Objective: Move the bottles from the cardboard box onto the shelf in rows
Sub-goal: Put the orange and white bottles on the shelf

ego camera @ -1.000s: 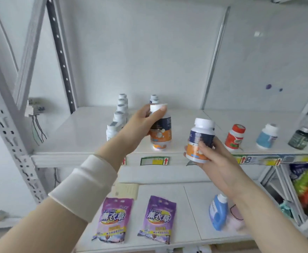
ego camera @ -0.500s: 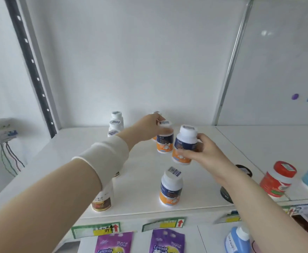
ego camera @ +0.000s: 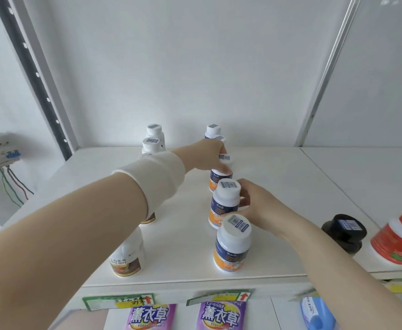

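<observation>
Left row: I see white-capped bottles with brown labels (ego camera: 126, 258) standing front to back on the white shelf (ego camera: 290, 186).
Left hand (ego camera: 207, 157): fingers wrapped round a blue-and-orange labelled bottle (ego camera: 220, 178), upright on the shelf.
Right hand (ego camera: 260, 208): clasping the next white-capped blue-and-orange bottle (ego camera: 225, 203), just behind the front one (ego camera: 232, 248).

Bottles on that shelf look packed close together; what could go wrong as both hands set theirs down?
The right hand sets its bottle just behind the front bottle; a nudge might topple that one off the shelf edge. The left forearm crosses over the left row, so a dropped sleeve could knock it.
</observation>
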### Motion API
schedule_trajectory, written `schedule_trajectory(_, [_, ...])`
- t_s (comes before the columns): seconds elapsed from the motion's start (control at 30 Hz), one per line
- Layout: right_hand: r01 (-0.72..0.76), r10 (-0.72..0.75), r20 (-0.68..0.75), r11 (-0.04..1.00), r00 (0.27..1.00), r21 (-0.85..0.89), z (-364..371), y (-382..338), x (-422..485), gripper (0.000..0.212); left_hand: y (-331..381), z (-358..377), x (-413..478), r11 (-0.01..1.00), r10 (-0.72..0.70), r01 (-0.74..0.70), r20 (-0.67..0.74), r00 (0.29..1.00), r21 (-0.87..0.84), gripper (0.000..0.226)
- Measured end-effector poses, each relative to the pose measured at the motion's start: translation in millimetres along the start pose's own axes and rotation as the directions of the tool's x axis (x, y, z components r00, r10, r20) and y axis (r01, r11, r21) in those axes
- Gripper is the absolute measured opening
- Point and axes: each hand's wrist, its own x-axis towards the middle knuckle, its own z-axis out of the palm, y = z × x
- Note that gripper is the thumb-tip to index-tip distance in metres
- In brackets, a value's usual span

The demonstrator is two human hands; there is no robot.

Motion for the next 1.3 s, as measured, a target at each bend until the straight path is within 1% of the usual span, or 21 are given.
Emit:
schedule_trajectory(0.07, [-0.004,0.004,0.001,1.0,1.0,-0.002,0,1,2,0.053,-1,-1,2,1.0,-0.003,0.003,0.003,1.0,-0.003,0.034])
schedule_trajectory(0.17, [-0.011,0.011,0.001,0.999,1.0,-0.031,-2,1,3,0.053,-1,-2,2,1.0,-0.004,0.004,0.002,1.0,-0.008,0.043])
schedule_trajectory(0.37, [-0.026,0.026,0.0,0.994,1.0,-0.104,3,-3,1,0.051,-6,1,2,1.0,-0.003,0.003,-0.005,1.0,-0.017,0.05])
schedule_trajectory(0.47, [-0.044,0.049,0.031,0.991,0.998,-0.129,2,-7,1,0.046,-5,2,0,1.0,0.01,-0.01,-0.017,1.0,-0.007,0.054])
schedule_trajectory(0.57, [-0.049,0.062,0.08,0.988,0.995,-0.149,-8,-18,-5,0.048,0,-9,-9,0.997,0.038,-0.042,-0.067,0.997,-0.058,0.056])
schedule_trajectory(0.6, [-0.052,0.066,0.089,0.987,0.994,-0.15,-13,-24,-8,0.046,2,-16,-15,0.997,0.047,-0.051,-0.085,0.995,-0.051,0.056])
schedule_trajectory(0.7, [-0.046,0.063,0.09,0.983,0.994,-0.18,-29,-52,-20,0.024,4,-42,-41,0.999,0.042,-0.037,-0.127,0.991,0.04,0.055])
schedule_trajectory(0.73, [-0.047,0.061,0.06,0.976,0.996,-0.212,-33,-62,-24,0.025,3,-51,-52,0.997,0.034,-0.023,-0.151,0.988,0.077,0.054])
schedule_trajectory(0.77, [-0.039,0.046,0.02,0.964,0.999,-0.262,-35,-70,-27,0.039,3,-57,-63,0.994,0.027,-0.007,-0.183,0.983,0.11,0.052])
schedule_trajectory(0.8, [-0.037,0.03,-0.025,0.944,0.999,-0.326,-36,-77,-30,0.053,1,-63,-77,0.988,0.019,0.016,-0.219,0.976,0.155,0.051])
schedule_trajectory(0.83, [-0.038,0.012,-0.069,0.919,0.998,-0.392,-36,-83,-32,0.06,0,-67,-88,0.972,0.016,0.044,-0.251,0.968,0.233,0.05])
schedule_trajectory(0.87, [-0.023,-0.03,-0.108,0.89,0.994,-0.455,-33,-87,-34,0.061,-1,-70,-100,0.937,0.018,0.082,-0.282,0.959,0.34,0.049])
schedule_trajectory(0.93, [0.022,-0.135,-0.146,0.804,0.98,-0.595,-20,-93,-47,0.056,-2,-67,-131,0.824,0.03,0.172,-0.346,0.938,0.539,0.046])
schedule_trajectory(1.0, [0.039,-0.215,-0.156,0.695,0.964,-0.718,-1,-97,-62,0.05,-3,-60,-163,0.718,0.034,0.254,-0.397,0.917,0.648,0.045])
schedule_trajectory(1.1, [0.098,-0.322,-0.089,0.521,0.942,-0.848,37,-104,-84,0.047,-7,-44,-215,0.604,0.02,0.328,-0.426,0.905,0.726,0.045])
schedule_trajectory(1.17, [0.158,-0.396,-0.036,0.445,0.917,-0.882,65,-110,-97,0.045,-12,-35,-249,0.531,0.024,0.337,-0.411,0.911,0.777,0.044])
schedule_trajectory(1.23, [0.23,-0.468,0.027,0.382,0.883,-0.895,97,-120,-107,0.043,-22,-30,-284,0.511,-0.012,0.369,-0.423,0.906,0.776,0.042])
schedule_trajectory(1.3, [0.3,-0.504,0.093,0.346,0.859,-0.889,131,-133,-117,0.047,-37,-27,-318,0.498,-0.064,0.415,-0.446,0.893,0.761,0.039])
